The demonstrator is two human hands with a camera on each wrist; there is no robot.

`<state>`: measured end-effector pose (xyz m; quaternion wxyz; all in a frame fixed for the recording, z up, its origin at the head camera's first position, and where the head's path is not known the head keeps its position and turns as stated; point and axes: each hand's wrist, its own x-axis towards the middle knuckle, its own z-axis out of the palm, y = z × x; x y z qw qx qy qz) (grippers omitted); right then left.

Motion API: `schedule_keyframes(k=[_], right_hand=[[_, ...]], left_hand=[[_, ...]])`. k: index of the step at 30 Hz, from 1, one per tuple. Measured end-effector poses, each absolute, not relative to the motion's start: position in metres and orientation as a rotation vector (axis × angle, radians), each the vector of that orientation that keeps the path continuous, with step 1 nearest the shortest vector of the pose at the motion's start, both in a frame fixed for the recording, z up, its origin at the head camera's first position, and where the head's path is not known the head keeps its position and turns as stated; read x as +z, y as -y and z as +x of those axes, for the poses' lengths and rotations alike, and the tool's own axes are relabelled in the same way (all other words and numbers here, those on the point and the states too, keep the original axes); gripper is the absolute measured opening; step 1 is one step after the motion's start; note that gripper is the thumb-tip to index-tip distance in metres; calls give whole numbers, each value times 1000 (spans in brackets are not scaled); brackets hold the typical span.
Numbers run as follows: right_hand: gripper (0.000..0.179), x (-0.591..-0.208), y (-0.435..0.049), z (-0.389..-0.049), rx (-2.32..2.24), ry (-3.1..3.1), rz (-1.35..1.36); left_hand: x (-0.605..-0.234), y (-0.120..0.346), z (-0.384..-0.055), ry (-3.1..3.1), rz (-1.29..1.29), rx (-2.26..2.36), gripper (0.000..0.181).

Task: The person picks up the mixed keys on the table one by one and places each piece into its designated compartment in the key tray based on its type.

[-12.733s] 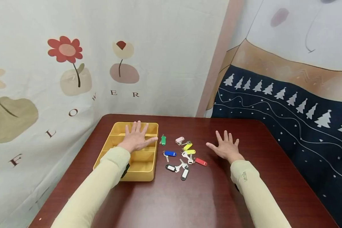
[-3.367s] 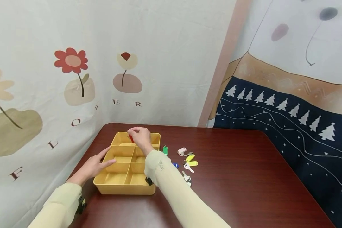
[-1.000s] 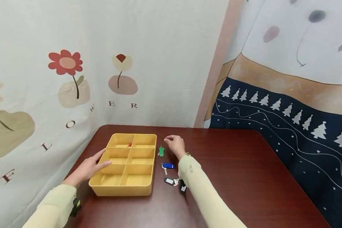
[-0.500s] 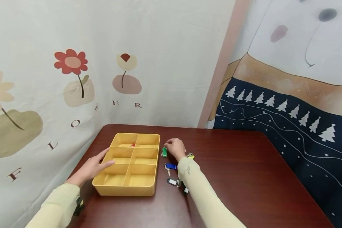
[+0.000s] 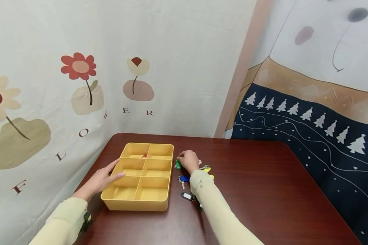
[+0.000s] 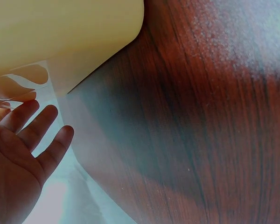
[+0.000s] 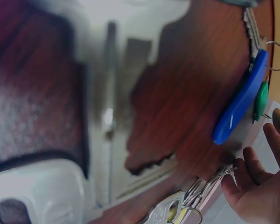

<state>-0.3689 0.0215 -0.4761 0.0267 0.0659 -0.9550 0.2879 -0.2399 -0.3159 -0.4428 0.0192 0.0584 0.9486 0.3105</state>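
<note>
My left hand [image 5: 99,180] rests at the left side of the yellow divided box [image 5: 135,205], thumb over its rim, fingers loosely spread. In the left wrist view several of its fingers show beside the box wall [image 6: 93,35]. My right hand [image 5: 188,161] is low over the table just right of the box, thumb and forefinger pinching the ring end of the green key tag [image 5: 179,165]. The right wrist view shows the green tag [image 7: 261,102] with its ring at those fingertips. A red key tag [image 5: 144,156] lies in the back left compartment, mostly hidden by the divider.
A blue key tag [image 5: 185,179] with its key lies nearer than the right hand. Black tags [image 5: 186,196] lie in front, partly under the sleeve. Yellow tags [image 5: 207,169] and a pink one [image 5: 200,162] sit behind the wrist. A patterned cloth wall [image 5: 184,68] stands beyond the table.
The red key tag, earlier in the right hand, now lies in the box. My right hand has come down onto the green tag, which has tilted slightly. The left hand stays put.
</note>
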Motion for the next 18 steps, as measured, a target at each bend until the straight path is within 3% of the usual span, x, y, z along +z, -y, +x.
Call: schedule_keyframes(k=[18], right_hand=[[13,-480,-19,-371,793,2951,211]], left_hand=[[-444,318,-241,-2925,153,977,89]])
